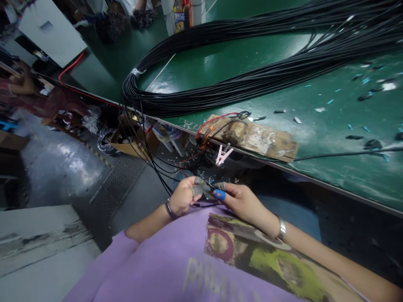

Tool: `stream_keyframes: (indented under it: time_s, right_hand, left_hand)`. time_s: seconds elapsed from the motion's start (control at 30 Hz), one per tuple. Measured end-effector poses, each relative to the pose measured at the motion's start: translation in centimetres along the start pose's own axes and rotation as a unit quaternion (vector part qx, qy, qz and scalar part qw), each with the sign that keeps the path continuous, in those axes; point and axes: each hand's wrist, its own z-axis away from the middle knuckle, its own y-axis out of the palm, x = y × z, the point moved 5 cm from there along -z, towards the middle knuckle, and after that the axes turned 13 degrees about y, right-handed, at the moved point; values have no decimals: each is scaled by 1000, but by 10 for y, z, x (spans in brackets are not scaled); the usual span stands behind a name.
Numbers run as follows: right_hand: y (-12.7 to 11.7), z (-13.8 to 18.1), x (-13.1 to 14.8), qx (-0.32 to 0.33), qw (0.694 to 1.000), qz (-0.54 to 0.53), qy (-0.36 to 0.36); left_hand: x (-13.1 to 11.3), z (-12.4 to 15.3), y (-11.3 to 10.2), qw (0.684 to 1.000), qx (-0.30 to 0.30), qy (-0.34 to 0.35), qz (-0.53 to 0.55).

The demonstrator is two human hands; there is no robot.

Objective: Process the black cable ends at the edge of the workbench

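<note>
My left hand [183, 196] and my right hand [241, 200] meet close to my chest, just below the green table's edge [315, 176]. Both pinch a thin black wire end [206, 188] between fingertips wrapped in grey and blue finger cots. The fingers are pressed together around it. Thin black wires [147, 151] hang from the table edge down toward my hands. A worn cardboard-covered block [261, 138] with red and black leads sits on the table edge, with a pink clip [223, 155] hanging below it.
A thick bundle of long black cables [252, 63] lies looped across the green table. Small scraps [362, 79] are scattered at the right. Boxes and clutter [126, 138] stand on the floor to the left, near a grey cabinet [50, 33].
</note>
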Motion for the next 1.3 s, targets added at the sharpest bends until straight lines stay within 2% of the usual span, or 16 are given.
stream_keyframes:
  time_s: [0.13, 0.27, 0.33, 0.47, 0.53, 0.67, 0.77, 0.83, 0.93, 1.03, 1.13, 1.23, 1.3]
  right_hand:
    - [-1, 0, -2, -4, 1000, 12, -3]
    - [-6, 0, -6, -12, 1000, -12, -9]
    - [-10, 0, -7, -42, 999, -22, -23]
    - [-16, 4, -1, -112, 987, 73, -87]
    - [-16, 7, 4, -146, 967, 163, -133]
    - [-13, 16, 15, -196, 896, 325, -229]
    - [-4, 23, 22, -176, 855, 389, -294]
    - [2, 25, 24, -157, 841, 405, -321]
    - [2, 26, 25, -158, 849, 383, -328]
    - [-5, 26, 23, -204, 863, 341, -311]
    - [-9, 24, 19, -231, 862, 351, -283]
    - [-10, 20, 19, -193, 871, 365, -265]
    - [-11, 16, 20, -148, 898, 331, -247]
  left_hand:
    - [3, 0, -1, 997, 20, -62, 43]
    - [0, 0, -5, 1000, 8, -14, -2]
    - [0, 1, -5, 999, 10, 10, -46]
    - [2, 4, -3, 992, 20, 5, -124]
    - [1, 5, -1, 989, 21, -1, -146]
    - [-1, 7, 2, 988, 9, 4, -157]
    - [-1, 8, 3, 989, -9, 15, -146]
    - [-2, 8, 4, 990, -15, 26, -141]
    - [-3, 6, 3, 989, -22, 33, -144]
    - [-4, 5, 2, 988, -20, 42, -148]
    - [-5, 6, 4, 988, -6, 53, -146]
    - [-9, 7, 8, 987, 13, 69, -146]
    - [-13, 7, 9, 985, 39, 79, -146]
